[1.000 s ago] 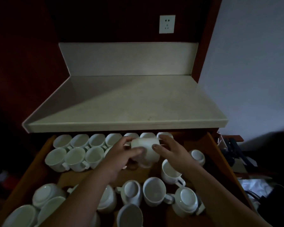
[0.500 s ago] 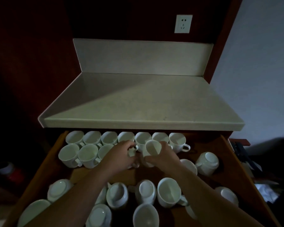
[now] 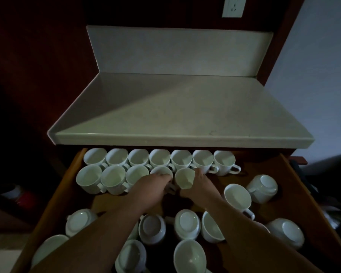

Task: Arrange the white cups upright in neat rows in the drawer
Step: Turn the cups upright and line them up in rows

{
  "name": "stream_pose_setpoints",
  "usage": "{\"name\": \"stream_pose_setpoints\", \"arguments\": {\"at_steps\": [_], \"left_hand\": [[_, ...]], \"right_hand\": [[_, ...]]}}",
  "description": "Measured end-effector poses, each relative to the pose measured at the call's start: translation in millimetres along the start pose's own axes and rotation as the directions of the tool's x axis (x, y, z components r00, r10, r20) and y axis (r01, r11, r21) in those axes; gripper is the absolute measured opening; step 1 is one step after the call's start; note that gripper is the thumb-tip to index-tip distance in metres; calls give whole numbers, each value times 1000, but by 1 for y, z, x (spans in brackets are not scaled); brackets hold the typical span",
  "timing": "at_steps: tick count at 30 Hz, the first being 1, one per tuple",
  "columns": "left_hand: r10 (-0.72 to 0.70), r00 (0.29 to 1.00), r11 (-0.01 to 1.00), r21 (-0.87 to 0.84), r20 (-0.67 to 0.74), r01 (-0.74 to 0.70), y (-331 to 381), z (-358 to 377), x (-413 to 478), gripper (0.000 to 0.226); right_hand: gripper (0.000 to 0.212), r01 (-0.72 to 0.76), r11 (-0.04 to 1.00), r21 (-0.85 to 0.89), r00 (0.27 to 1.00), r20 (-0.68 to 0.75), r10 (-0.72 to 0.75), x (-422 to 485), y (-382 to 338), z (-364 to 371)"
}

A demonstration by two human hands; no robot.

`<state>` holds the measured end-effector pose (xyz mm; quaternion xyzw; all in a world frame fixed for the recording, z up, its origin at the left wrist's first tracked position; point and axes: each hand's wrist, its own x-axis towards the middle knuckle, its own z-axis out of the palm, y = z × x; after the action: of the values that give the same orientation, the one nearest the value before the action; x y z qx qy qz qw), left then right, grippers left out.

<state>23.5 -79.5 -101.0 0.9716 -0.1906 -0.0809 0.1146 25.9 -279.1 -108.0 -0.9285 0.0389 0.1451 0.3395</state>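
Left hand (image 3: 156,186): I grip the fourth cup (image 3: 161,171), steadying it.
Right hand (image 3: 198,187): I grip the fifth cup (image 3: 184,179); seat flat, handle rightward.

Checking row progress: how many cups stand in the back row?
7, left to right along the drawer's back: first, second, third, fourth, fifth, sixth, seventh. More could sit hidden under the counter.

Left hand (image 3: 154,184) and right hand (image 3: 200,187) extended forward, fingers curled.
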Motion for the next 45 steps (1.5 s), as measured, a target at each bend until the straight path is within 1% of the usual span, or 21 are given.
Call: {"name": "stream_pose_setpoints", "arguments": {"at_steps": [4,7,12,14,16,18,20,21,22,23,24,25,26,27,28,32,34,35,37,42,45], "left_hand": [[-16,1000,1000,26,10,16,-5,5,-1,22],[-13,1000,1000,9,-1,13,-9,8,-1,25],[-23,1000,1000,6,-13,23,-12,10,0,29],[-9,999,1000,-28,-48,8,-8,10,0,37],[44,992,998,-38,-116,-48,2,11,1,45],[119,975,993,-1,-188,-121,17,11,4,42],[186,960,982,4,-209,-189,31,13,7,40],[207,955,977,-6,-213,-213,37,14,10,40],[217,952,974,-16,-218,-226,43,15,12,38],[222,951,972,-22,-215,-232,48,15,14,35],[218,954,974,-19,-205,-227,52,14,16,32],[207,961,978,-1,-182,-211,54,15,19,30],[186,971,983,26,-149,-184,57,14,20,31],[164,979,986,51,-119,-159,59,13,21,32],[141,984,989,65,-105,-134,59,12,21,32],[71,994,996,53,-78,-67,58,12,25,36],[49,996,998,52,-68,-45,58,14,26,34],[44,997,997,62,-68,-40,57,16,27,34],[59,994,996,70,-89,-52,56,19,29,35],[77,992,993,102,-105,-66,54,21,29,34],[100,985,990,115,-143,-84,54,22,28,26]], "right_hand": [[101,-4,1000,31,1000,0,4,4,4,3],[102,-55,995,79,998,34,53,6,7,0],[96,-13,996,86,1000,30,10,30,24,12],[89,24,996,89,999,30,-27,27,18,7],[85,41,996,77,999,32,-44,11,7,-8],[73,62,998,-16,998,13,-62,-1,7,-28],[59,68,994,-87,994,-76,-75,-13,14,-54],[54,55,986,-156,993,-96,-70,-22,17,-69],[52,30,961,-276,996,-74,-53,-29,25,-81],[56,-11,911,-412,1000,-21,2,-35,32,-91],[67,-59,860,-506,996,32,87,-41,41,-100],[83,-106,836,-539,982,77,174,-47,48,-104],[97,-142,838,-527,966,110,233,-48,53,-105],[105,-155,852,-501,961,124,248,-48,57,-105],[103,-150,865,-478,964,124,235,-46,58,-104],[54,-111,906,-409,983,89,161,-40,56,-108],[38,-102,926,-364,988,71,137,-36,57,-107],[34,-99,937,-335,990,64,127,-32,60,-105],[38,-78,960,-268,994,51,95,-24,62,-99],[65,-3,983,-185,999,31,9,-7,56,-78],[69,30,991,-127,1000,-6,-31,-6,61,-69]]}}
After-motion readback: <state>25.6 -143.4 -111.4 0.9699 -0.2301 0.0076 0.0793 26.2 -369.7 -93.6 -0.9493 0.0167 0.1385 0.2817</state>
